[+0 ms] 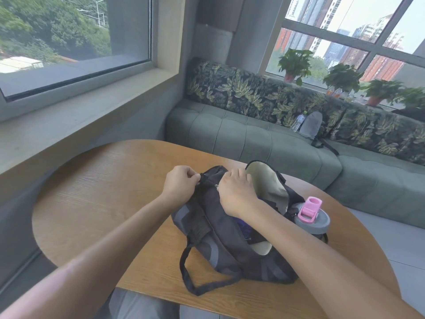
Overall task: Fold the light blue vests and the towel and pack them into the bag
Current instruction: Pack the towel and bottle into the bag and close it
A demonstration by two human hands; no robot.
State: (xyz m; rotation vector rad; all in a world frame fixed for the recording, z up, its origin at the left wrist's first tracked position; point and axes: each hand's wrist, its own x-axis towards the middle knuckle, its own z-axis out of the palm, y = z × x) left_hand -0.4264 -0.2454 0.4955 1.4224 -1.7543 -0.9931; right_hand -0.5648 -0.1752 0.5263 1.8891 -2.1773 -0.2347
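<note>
Here a rounded wooden table (96,192) is seen beside a grey wall under a wide window sill (76,116), with trees visible through the glass. A dark bag (220,229) lies on the table's right part, its pale-lined flap (266,180) turned up and its strap (197,282) trailing toward the near edge. The far end of the bag is pinched by the left hand (180,187), whose fingers are curled on the fabric. The right hand (236,194) is curled at the zipper line just beside it; what it grips cannot be told. A grey bottle with a pink cap (311,215) is lodged at the bag's right side. Behind the table a green tufted sofa (253,137) is set, backed by leaf-patterned cushions (241,90), and potted plants (295,63) are lined along the right-hand window. A grey pouch (310,127) and a clear bottle (297,122) are propped on the sofa.
</note>
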